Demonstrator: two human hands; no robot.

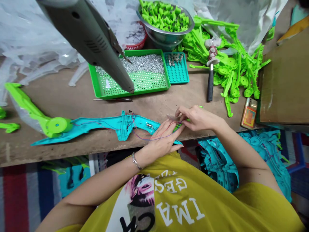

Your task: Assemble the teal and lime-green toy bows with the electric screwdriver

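A long blue plastic half-shell (101, 124) lies along the table's front edge with its ribbed inside up. Thin red and blue wires (147, 138) and a small metal spring (149, 125) show on it. My left hand (161, 137) lies over the shell's right part, fingers stretched flat and thumb apart along the near edge; wires run across its back. My right hand (198, 117) is closed in a pinch beside the left fingertips. What it pinches is hidden. Under the fingers of both hands a bit of green plastic (178, 127) shows. At the shell's left end sits a green piece with a round hub (58, 125).
A grey electric screwdriver (96, 42) hangs above a green tray of screws (154, 84). Beside it are a blue tray (178, 75), a metal bowl of green caps (166, 35), a black-handled hammer (210, 85) and piled green parts (231, 71). A cardboard box (285, 77) stands right.
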